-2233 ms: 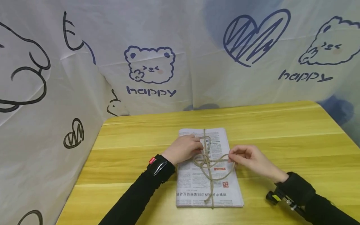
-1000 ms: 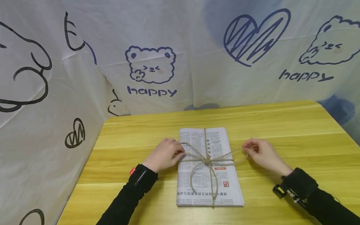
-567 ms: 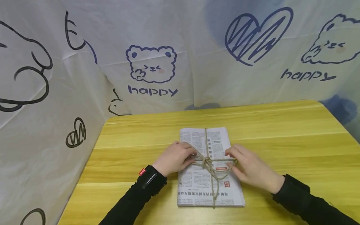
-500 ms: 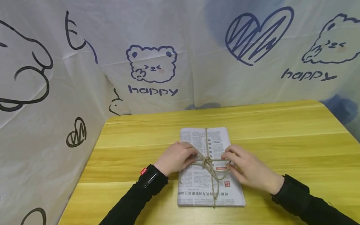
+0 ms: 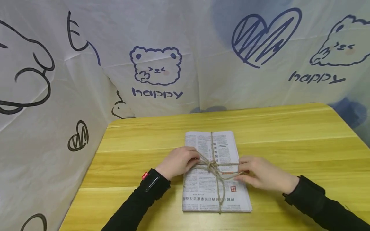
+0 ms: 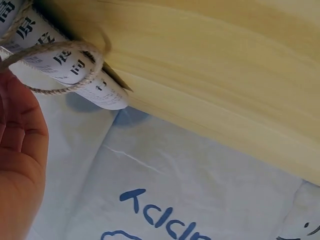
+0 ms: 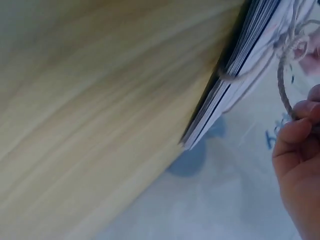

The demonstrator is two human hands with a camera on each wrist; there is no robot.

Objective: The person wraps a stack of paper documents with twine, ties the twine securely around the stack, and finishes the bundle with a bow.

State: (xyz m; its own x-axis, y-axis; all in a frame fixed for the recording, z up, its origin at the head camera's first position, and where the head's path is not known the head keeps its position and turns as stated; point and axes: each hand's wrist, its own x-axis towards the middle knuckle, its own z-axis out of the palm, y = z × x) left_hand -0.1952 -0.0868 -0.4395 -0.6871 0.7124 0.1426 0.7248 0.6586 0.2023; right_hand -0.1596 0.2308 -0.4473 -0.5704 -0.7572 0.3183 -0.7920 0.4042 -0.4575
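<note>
A stack of folded newspapers [image 5: 199, 195] lies on the table, bound crosswise with twine whose knot [image 5: 212, 166] sits on top near the middle. My left hand [image 5: 179, 162] pinches twine just left of the knot; a loop of the twine [image 6: 95, 65] stands out beyond its fingers in the left wrist view. Over the right edge of the stack, my right hand [image 5: 264, 175] pinches another strand of twine [image 7: 282, 85] between thumb and fingers, as the right wrist view shows. More twine hangs below the knot toward the near edge of the newspapers.
The yellow wood-grain table [image 5: 138, 141] extends around the stack on all sides. Behind it and at the left hangs a pale cloth [image 5: 219, 64] with drawn bears, hearts and lettering.
Both hands were wider apart on the twine a second ago and came in toward the knot. Since then my right hand reached over the newspapers and shifted slightly back right, pulling its strand straighter.
</note>
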